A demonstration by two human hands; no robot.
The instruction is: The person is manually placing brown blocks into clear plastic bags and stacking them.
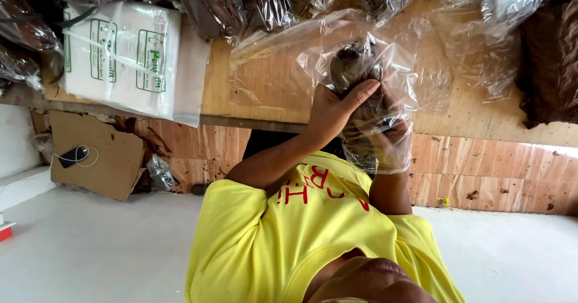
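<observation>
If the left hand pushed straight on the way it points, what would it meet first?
The left hand already presses the clear plastic bag around a dark brown bundle; depth beyond unclear.

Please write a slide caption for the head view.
Both hands grip a brown bundle inside a clear plastic bag at a wooden bench.

A pale floor (90,249) fills the lower frame beneath a plywood worktable (253,92); cardboard (102,158) leans at left, daylight brightening the right edge.
</observation>
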